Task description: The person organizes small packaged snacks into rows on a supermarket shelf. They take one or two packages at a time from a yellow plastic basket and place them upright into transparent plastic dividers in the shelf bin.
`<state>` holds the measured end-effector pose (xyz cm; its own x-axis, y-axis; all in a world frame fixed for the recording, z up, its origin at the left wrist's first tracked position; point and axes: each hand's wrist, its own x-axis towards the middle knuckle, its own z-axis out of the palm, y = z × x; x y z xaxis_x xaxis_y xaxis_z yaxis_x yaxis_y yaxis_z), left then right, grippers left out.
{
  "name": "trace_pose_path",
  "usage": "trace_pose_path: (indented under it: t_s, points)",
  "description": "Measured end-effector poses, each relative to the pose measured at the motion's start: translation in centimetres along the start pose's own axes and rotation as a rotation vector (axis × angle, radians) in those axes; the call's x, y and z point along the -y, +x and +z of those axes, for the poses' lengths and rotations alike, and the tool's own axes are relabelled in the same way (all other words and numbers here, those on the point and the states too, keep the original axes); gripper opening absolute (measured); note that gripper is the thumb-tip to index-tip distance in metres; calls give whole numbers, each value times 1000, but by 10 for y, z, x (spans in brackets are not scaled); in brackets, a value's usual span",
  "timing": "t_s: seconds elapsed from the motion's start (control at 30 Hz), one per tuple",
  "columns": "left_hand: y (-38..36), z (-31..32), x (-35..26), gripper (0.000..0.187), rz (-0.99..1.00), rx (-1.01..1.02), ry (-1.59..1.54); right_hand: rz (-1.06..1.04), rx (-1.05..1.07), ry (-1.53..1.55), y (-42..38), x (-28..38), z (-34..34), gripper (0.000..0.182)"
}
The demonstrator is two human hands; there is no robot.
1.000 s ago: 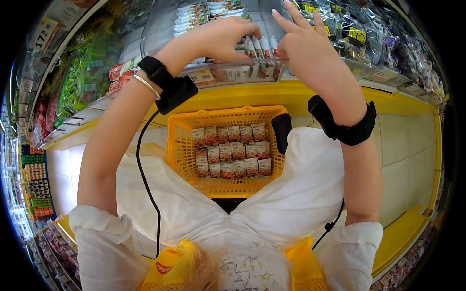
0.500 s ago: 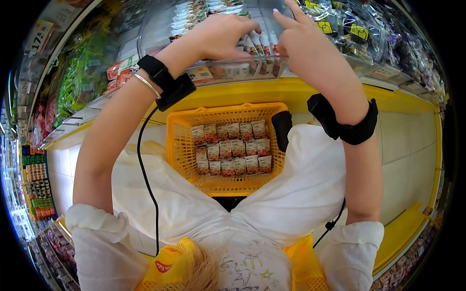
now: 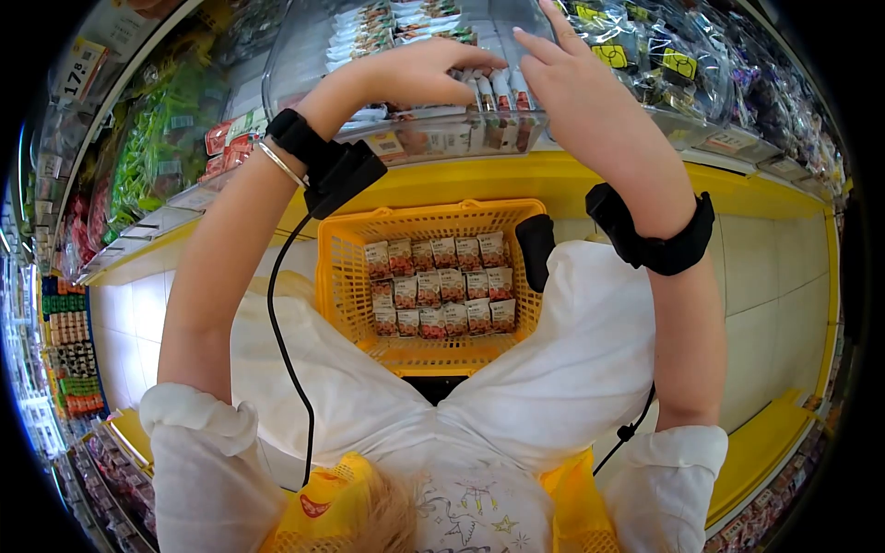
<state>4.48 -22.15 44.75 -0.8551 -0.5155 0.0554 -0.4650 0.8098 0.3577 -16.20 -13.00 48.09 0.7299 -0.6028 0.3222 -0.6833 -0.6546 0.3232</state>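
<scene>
My left hand [image 3: 415,74] is over the clear shelf bin [image 3: 309,55], thumb and fingers apart, beside the upright snack packets [image 3: 501,90] at the bin's front. My right hand [image 3: 560,78] is at the bin's right side, index and middle fingers stretched out, nothing seen in it. Behind my left hand, more packets [image 3: 359,32] lie in stacked rows. Below, between my knees, a yellow basket [image 3: 429,355] holds small snack packets [image 3: 452,284] in three rows.
Bagged green goods [image 3: 161,138] and red packets [image 3: 221,136] are on the shelf at left. Dark wrapped goods with yellow labels [image 3: 680,63] fill the right side. A yellow shelf base [image 3: 737,184] runs below. A black cable [image 3: 277,341] hangs from my left wrist.
My left hand has shifted slightly right, and its wrist device has moved right with it. My right hand has barely moved. The basket looks the same.
</scene>
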Motion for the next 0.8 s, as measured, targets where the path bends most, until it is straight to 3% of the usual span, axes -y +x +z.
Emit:
trace_pose_path:
  t_s: [0.1, 0.23, 0.33, 0.4, 0.47, 0.53, 0.6, 0.67, 0.7, 0.73, 0.8]
  points:
    - [4, 4, 5, 47, -25, -54, -155, -20, -1, -28, 0, 0, -2, 19]
    - [8, 19, -18, 39, -13, -198, -82, 11, -35, 8, -2, 2, 5, 16]
    - [14, 13, -4, 38, -11, -45, -110, 34, -84, 94, -1, 6, 5, 12]
    - [16, 24, 0, 32, -104, -144, -237, 132, -113, 235, 0, 11, -1, 13]
    - [17, 23, -30, 32, -39, -142, -276, 116, -129, 237, 1, 12, 4, 12]
    - [19, 25, -21, 36, -117, -108, -259, 73, -144, 149, 1, 10, 7, 11]
    - [19, 26, -19, 36, -50, -151, -195, 81, -193, 159, 5, 6, 16, 7]
    - [12, 19, -51, 29, -137, -131, -18, 183, -68, 213, 11, 2, 18, 3]
    - [7, 21, -62, 26, -112, -505, 213, 136, -311, 238, 10, 5, 14, 4]
    - [-1, 26, -75, 24, -81, -873, 450, 134, -309, 247, 11, 6, 11, 4]
    - [-24, 38, -103, 30, -218, -785, 222, 314, -181, 273, 10, 6, 3, 7]
